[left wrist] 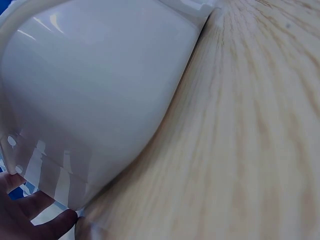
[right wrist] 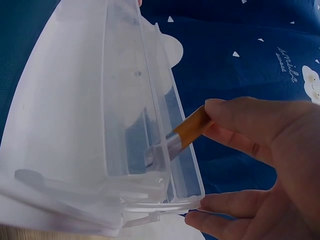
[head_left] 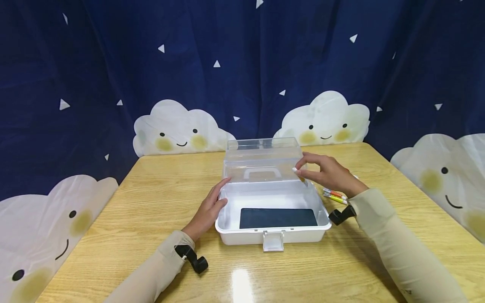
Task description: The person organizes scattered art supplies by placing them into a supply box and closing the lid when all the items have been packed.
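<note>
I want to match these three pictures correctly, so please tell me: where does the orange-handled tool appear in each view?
Right wrist: near the centre, the orange-handled tool is pinched in the right hand, silver end toward the lower left.
Head: small, right of centre, under the right hand, against the clear lid.
Left wrist: not in this picture.
Shared landmark: the white box, seen in all three.

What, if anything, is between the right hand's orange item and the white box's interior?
Seemingly the clear lid: in the right wrist view, clear plastic overlaps the silver tip of the orange item. The white box stands open; the slim sticks lie outside, to its right.
</note>
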